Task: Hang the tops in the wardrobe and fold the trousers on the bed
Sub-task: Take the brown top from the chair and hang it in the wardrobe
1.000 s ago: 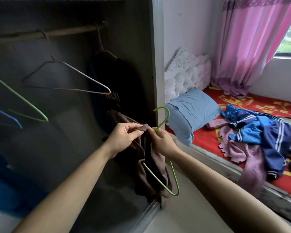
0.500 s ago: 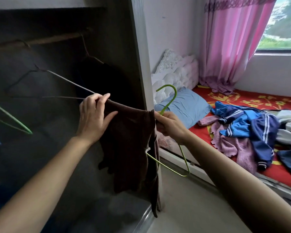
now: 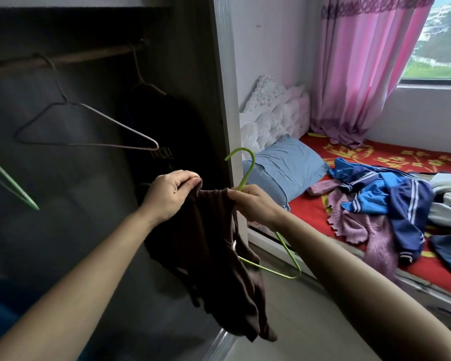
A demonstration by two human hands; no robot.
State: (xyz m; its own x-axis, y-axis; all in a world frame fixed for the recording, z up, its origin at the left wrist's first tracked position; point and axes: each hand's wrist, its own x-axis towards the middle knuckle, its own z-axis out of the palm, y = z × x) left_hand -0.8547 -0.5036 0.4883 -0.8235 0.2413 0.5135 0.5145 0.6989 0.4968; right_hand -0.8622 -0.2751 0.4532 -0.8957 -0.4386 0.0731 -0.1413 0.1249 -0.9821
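Note:
A dark brown top (image 3: 219, 251) hangs between my hands in front of the open wardrobe (image 3: 94, 230). My left hand (image 3: 168, 195) pinches its upper edge. My right hand (image 3: 253, 204) grips the neck of a green wire hanger (image 3: 245, 165) together with the cloth; the hanger's lower corner sticks out to the right below the top. Inside, a rail (image 3: 63, 58) carries an empty grey wire hanger (image 3: 89, 126) and a black printed top (image 3: 167, 136). On the bed (image 3: 310, 212) lies a heap of blue, purple and pale clothes (image 3: 380, 204).
The wardrobe's side panel (image 3: 224, 126) stands just behind the brown top. Another green hanger (image 3: 11, 183) shows at the far left. A blue pillow (image 3: 284, 170) lies at the bed's head, a pink curtain (image 3: 362, 74) hangs by the window, and grey floor (image 3: 297, 321) runs beside the bed.
My left hand has come back from the left towards my right hand, bunching the brown top's upper edge that was stretched wide half a second ago. The view has swung slightly left.

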